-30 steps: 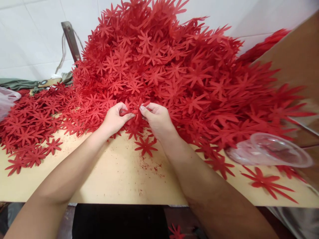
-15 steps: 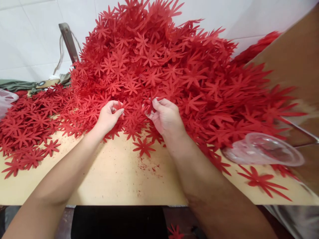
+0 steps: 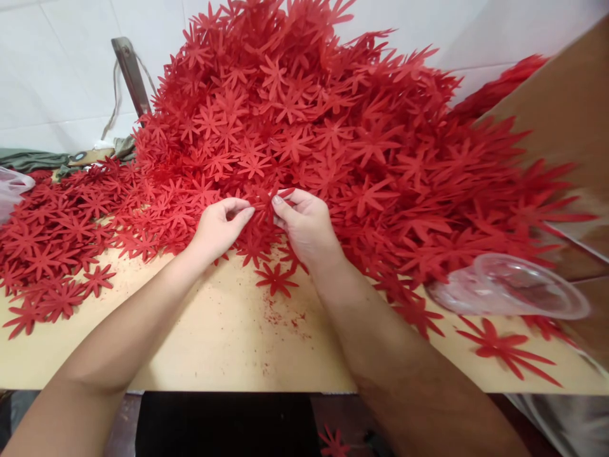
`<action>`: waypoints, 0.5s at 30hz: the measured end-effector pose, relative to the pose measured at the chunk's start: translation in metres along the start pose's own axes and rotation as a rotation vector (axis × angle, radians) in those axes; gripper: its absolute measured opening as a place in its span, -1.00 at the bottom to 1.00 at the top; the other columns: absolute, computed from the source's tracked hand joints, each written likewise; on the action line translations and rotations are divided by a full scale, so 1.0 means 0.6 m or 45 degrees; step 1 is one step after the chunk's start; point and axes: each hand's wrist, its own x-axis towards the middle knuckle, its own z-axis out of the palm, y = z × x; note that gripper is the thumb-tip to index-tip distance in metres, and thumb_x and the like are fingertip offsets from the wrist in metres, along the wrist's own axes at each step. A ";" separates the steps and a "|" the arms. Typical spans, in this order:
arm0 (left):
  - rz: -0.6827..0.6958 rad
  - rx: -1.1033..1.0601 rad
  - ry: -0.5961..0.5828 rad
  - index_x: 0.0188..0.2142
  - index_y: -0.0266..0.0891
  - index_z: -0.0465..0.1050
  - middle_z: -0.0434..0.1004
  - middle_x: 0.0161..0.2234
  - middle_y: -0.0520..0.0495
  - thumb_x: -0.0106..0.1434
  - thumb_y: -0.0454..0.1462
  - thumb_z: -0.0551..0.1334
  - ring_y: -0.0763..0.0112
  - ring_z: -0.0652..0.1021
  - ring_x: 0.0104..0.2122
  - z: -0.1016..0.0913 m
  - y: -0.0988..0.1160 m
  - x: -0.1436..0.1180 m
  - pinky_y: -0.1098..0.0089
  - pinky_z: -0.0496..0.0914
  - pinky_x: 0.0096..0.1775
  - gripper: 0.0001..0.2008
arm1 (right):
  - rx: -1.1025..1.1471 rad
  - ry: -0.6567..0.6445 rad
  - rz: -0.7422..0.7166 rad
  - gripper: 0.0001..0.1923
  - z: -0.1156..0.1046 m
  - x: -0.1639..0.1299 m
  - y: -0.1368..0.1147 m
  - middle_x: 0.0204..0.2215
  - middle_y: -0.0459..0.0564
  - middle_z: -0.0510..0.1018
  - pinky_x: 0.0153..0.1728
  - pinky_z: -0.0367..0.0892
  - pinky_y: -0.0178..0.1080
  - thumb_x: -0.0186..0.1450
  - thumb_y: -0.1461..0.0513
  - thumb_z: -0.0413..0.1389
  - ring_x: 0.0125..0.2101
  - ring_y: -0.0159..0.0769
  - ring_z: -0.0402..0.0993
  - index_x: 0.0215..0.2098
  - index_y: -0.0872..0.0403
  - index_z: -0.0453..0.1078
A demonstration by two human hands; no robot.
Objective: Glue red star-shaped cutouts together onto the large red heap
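Note:
My left hand [image 3: 219,230] is closed in a pinch, thumb against fingertips, at the edge of a red flower-shaped cutout [image 3: 263,202]. Facing it, my right hand [image 3: 308,227] grips the same red cutout between thumb and fingers. Part of the cutout is hidden by the fingers, and its outline blends with the red behind it. Just beyond both hands rises a large heap of red flower-shaped cutouts [image 3: 290,136]. One loose red cutout [image 3: 276,280] lies flat on the table below my hands, beside scattered red crumbs.
On the table [image 3: 204,336], a lower spread of red cutouts [image 3: 47,244] lies at left, near a plastic bag [image 3: 12,190]. A clear plastic container [image 3: 514,287] lies at right, before a brown cardboard panel [image 3: 566,108]. A metal bar [image 3: 130,75] stands against the white tiled wall [image 3: 66,63].
My hands have come together: the left moved right to the red cutout, and the right moved slightly left. The gap between them has narrowed. The heap looks the same.

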 end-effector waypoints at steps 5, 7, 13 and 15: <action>-0.092 -0.091 0.061 -0.54 -0.32 0.37 0.36 -0.59 0.12 0.08 -0.38 0.27 0.63 0.31 -0.56 -0.003 0.003 0.004 0.50 0.22 -0.40 -0.89 | -0.033 0.016 0.019 -0.67 0.000 0.000 0.000 -0.67 -0.25 0.32 -0.54 0.20 -0.34 -0.06 0.07 0.33 -0.64 -0.53 0.20 -0.49 0.05 0.34; -0.089 -0.098 0.058 -0.55 -0.31 0.36 0.32 -0.62 0.13 0.05 -0.38 0.29 0.64 0.28 -0.59 -0.005 0.004 0.005 0.50 0.18 -0.44 -0.88 | -0.046 0.043 -0.011 -0.67 -0.004 0.004 0.002 -0.65 -0.24 0.34 -0.54 0.20 -0.34 -0.04 0.05 0.31 -0.64 -0.52 0.20 -0.49 0.05 0.32; -0.098 -0.153 0.071 -0.55 -0.29 0.33 0.27 -0.66 0.16 0.04 -0.36 0.33 0.66 0.25 -0.62 -0.002 0.001 0.005 0.52 0.16 -0.49 -0.83 | -0.041 0.086 -0.075 -0.66 -0.007 0.009 0.004 -0.62 -0.20 0.36 -0.43 0.30 -0.29 0.01 0.00 0.27 -0.56 -0.45 0.31 -0.47 0.04 0.30; -0.125 -0.206 0.067 -0.55 -0.29 0.31 0.31 -0.65 0.14 0.05 -0.36 0.32 0.66 0.29 -0.61 0.000 0.001 0.005 0.53 0.20 -0.48 -0.81 | 0.019 0.093 -0.089 -0.66 -0.006 0.009 0.003 -0.62 -0.20 0.36 -0.41 0.33 -0.29 -0.01 0.02 0.28 -0.54 -0.44 0.33 -0.48 0.03 0.28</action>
